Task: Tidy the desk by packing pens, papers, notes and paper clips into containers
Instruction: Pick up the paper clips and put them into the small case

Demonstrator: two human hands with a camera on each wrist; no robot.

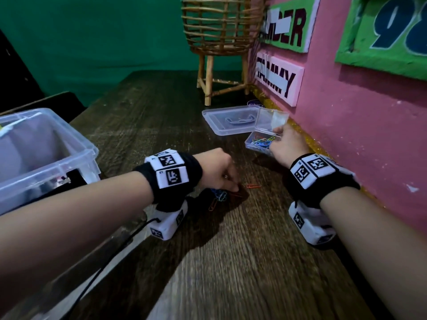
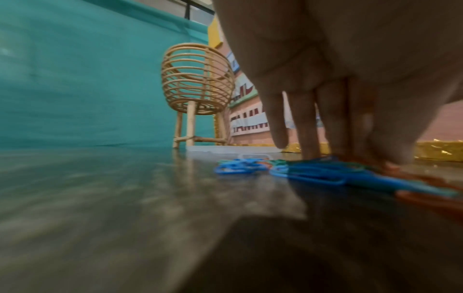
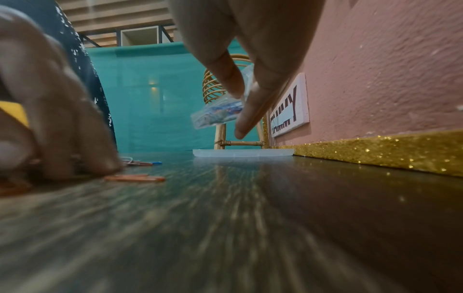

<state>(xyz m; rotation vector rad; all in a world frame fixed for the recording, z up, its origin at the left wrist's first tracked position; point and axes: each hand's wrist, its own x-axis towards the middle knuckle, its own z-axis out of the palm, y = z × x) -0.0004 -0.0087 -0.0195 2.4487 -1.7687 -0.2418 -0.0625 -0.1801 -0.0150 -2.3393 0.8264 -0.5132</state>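
Note:
A small clear clip box [image 1: 260,140] with its lid open holds several coloured paper clips; my right hand [image 1: 287,144] grips its right side and holds it tilted above the desk [image 3: 215,115]. My left hand [image 1: 221,174] is down on the dark wooden desk, fingertips [image 2: 310,150] bunched on a heap of blue and orange paper clips [image 2: 313,172] [image 1: 219,195]. One orange clip [image 1: 253,186] lies loose to the right of that hand, another orange clip [image 1: 212,205] just below the heap.
A flat clear lid [image 1: 228,121] lies behind the clip box. A wicker basket on legs [image 1: 221,42] stands at the back by the pink wall [image 1: 358,135]. A large clear storage bin [image 1: 41,155] sits at the left edge.

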